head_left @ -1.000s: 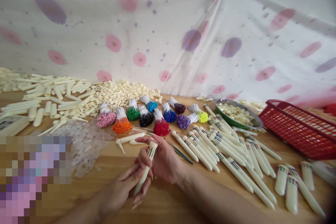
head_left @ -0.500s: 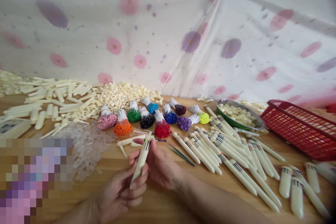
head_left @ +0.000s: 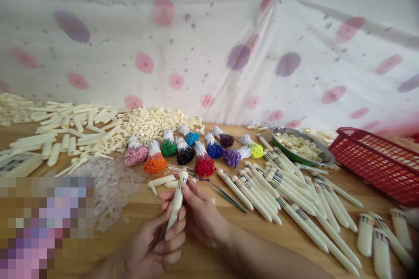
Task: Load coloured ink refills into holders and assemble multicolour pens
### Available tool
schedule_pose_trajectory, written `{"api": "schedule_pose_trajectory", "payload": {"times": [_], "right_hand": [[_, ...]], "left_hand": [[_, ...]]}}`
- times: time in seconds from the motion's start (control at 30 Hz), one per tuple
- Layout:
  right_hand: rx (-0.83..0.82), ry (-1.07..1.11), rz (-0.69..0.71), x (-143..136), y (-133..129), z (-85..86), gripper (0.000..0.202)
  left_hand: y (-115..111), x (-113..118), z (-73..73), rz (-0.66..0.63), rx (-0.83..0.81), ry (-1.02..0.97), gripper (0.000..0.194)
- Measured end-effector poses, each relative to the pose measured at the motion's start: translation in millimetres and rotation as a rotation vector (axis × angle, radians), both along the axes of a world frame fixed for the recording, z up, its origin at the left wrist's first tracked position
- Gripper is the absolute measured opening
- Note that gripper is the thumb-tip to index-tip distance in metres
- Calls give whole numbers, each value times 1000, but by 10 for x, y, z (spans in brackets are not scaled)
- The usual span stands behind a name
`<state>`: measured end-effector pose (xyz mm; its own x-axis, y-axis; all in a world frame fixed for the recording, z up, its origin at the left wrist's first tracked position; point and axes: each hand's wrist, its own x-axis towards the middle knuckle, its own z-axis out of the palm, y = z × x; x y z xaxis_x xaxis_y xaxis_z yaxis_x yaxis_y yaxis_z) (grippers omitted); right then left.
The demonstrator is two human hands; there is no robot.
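A cream multicolour pen (head_left: 176, 205) stands tilted in front of me, its slotted top with coloured sliders pointing up. My left hand (head_left: 160, 244) is closed round its lower barrel. The fingers of my right hand (head_left: 206, 216) grip the pen near its top, thumb against the slotted part. Just beyond the hands lie loose cream pen parts (head_left: 162, 181) and the red refill bundle (head_left: 204, 163). Tweezers (head_left: 231, 199) rest to the right of my right hand.
Many finished-looking pens (head_left: 262, 196) spread over the right side. Behind them stand a bowl of cream parts (head_left: 303, 148) and a red basket (head_left: 376, 165). Left are clear plastic pieces (head_left: 111, 192) and heaped cream barrels (head_left: 75, 117). Refill bundles (head_left: 155, 159) in several colours sit mid-table.
The pen stands slightly more upright, and my right thumb now lies against its slotted top. The view has shifted a little; the things on the table have kept their places.
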<state>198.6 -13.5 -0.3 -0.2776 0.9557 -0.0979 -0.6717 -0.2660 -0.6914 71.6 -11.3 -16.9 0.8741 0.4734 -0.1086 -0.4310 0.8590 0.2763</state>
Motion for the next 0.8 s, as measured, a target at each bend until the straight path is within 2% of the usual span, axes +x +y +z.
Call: {"api": "schedule_pose_trajectory", "payload": {"times": [0.23,0.47,0.6,0.7,0.8], "right_hand": [[7,12,63,-1,0,-13,63],[-24,49,134,123,104,67,61],[-75,4,210,191,158,97,46],[-48,-1,206,195,150,95,37],[-13,3,215,196,129,115,39]], "left_hand": [[65,-10,-28,-56,-8,-25,18],[66,-27,-98,-51,43,92,25],[37,-27,-105,-38,98,194,25],[17,-26,-92,-4,152,225,24],[8,-13,-76,5,198,246,23]]}}
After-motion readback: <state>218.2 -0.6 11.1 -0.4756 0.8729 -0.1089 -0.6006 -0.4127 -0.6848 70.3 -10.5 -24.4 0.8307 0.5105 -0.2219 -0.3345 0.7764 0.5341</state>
